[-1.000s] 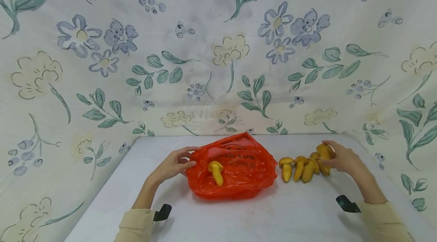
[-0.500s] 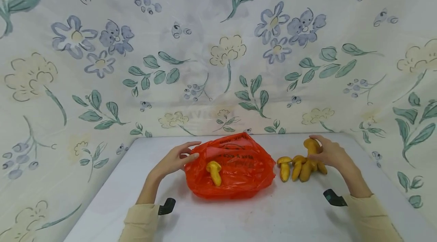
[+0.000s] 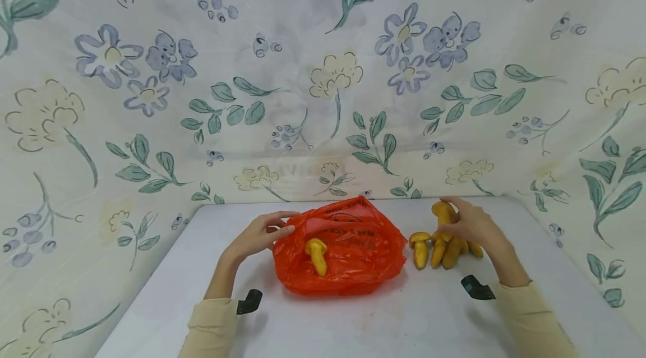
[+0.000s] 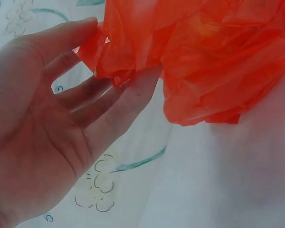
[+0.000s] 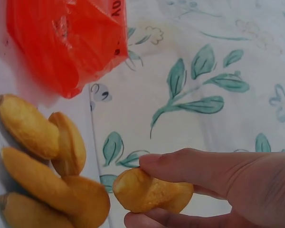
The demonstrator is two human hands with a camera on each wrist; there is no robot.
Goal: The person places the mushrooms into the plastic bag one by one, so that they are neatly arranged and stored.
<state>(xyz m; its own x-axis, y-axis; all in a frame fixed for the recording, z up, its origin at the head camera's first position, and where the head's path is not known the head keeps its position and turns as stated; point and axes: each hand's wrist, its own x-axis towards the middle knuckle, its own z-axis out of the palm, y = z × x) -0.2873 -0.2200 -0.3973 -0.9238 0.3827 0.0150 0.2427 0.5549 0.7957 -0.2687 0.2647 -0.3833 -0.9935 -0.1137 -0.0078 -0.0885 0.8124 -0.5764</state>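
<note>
A red plastic bag (image 3: pixel 348 268) lies on the white table. My left hand (image 3: pixel 259 234) holds its left edge, the thumb on the near side and fingertips partly hidden behind the plastic (image 4: pixel 204 80). A yellow mushroom (image 3: pixel 317 257) shows uncovered at the bag's left part; whether it lies inside or on top, I cannot tell. My right hand (image 3: pixel 471 223) pinches another mushroom (image 3: pixel 444 215), cap up, above a row of several mushrooms (image 3: pixel 420 250). In the right wrist view, thumb and fingers grip that mushroom (image 5: pixel 142 192) from both sides.
The white table (image 3: pixel 363 324) ends at the back against a hanging cloth (image 3: pixel 303 94) with a flower print. Mushrooms in the row stand close together, just right of the bag. A dark strap piece (image 3: pixel 476 288) juts from the right sleeve.
My right hand has lifted the mushroom from the right end of the row and carried it left, towards the bag. My left hand stays at the bag's edge.
</note>
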